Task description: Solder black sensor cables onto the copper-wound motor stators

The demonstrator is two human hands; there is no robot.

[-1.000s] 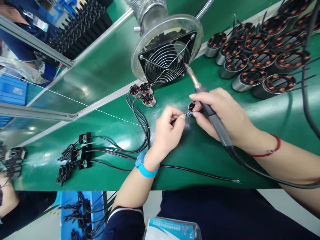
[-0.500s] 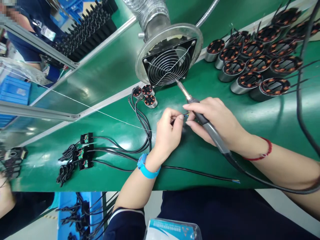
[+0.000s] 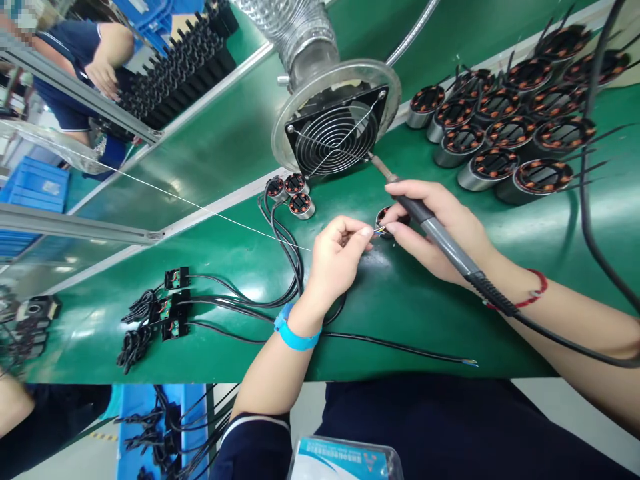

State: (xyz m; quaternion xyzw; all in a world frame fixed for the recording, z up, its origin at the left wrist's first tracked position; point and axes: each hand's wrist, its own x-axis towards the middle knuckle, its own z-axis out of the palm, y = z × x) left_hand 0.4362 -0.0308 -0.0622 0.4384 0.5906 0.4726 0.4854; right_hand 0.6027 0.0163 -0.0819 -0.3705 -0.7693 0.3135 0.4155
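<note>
My left hand (image 3: pixel 336 259) is closed in a pinch on a cable end, from which thin coloured wires (image 3: pixel 381 231) stick out. A soldering iron (image 3: pixel 443 243) lies across my right hand (image 3: pixel 463 230), its tip up at the fan guard's lower edge. The right thumb and a finger also meet at the coloured wires. Just behind those fingertips is a motor stator (image 3: pixel 383 217) with copper windings, partly hidden. Thin solder wire (image 3: pixel 225 217) runs from the upper left towards my left hand. Below my wrists lies a black cable (image 3: pixel 400 347) with a stripped end.
A round fume extractor with a fan (image 3: pixel 335 133) stands behind my hands. Several stators (image 3: pixel 487 170) fill the right back; three small ones (image 3: pixel 301 205) sit left of the fan. Black boxes with cables (image 3: pixel 175 303) lie left. A co-worker's hand (image 3: pixel 103 73) is beyond the partition.
My right hand and the soldering iron have shifted slightly right, and the fingers have opened up a view of the stator behind them. The co-worker's hand has come into view at the upper left.
</note>
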